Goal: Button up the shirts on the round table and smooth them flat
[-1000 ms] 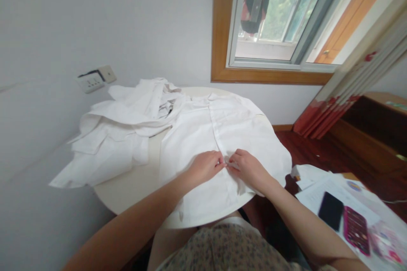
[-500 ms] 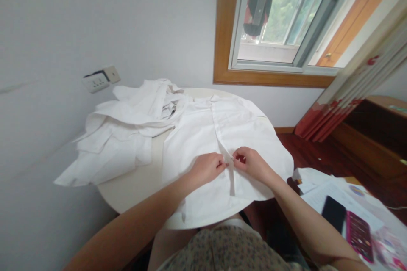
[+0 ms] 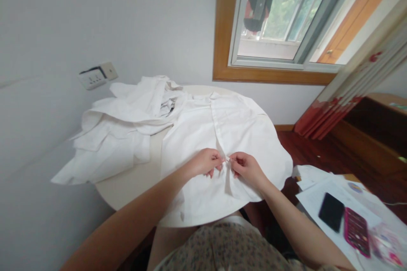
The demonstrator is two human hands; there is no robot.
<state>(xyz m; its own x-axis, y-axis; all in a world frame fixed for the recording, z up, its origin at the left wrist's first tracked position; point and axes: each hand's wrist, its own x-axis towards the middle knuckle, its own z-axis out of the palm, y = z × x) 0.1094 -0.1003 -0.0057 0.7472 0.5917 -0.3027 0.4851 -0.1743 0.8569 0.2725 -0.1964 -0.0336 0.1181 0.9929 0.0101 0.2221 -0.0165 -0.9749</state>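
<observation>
A white shirt (image 3: 193, 129) is spread over the round table, its front placket (image 3: 217, 125) running from the far side toward me. At the placket's lower part my left hand (image 3: 206, 162) pinches a bit of the cloth edge, thumb against forefinger. Just right of it, my right hand (image 3: 247, 168) pinches the facing edge of the same shirt. The fingertips of both hands almost meet, and the cloth rises in a small fold below them. Whatever small part, such as a button, lies between the fingers is too small to make out.
Crumpled white garments (image 3: 117, 135) are heaped at the left of the cream table (image 3: 127, 188), by the wall with a socket (image 3: 92, 78). At lower right, a side table holds papers (image 3: 310, 197), a black phone (image 3: 331, 211) and a pink calculator-like device (image 3: 356, 232). A window (image 3: 276, 74) stands beyond.
My right hand has shifted left and my hands have come closer together. Between them the placket edges are now drawn together. The view has moved slightly.
</observation>
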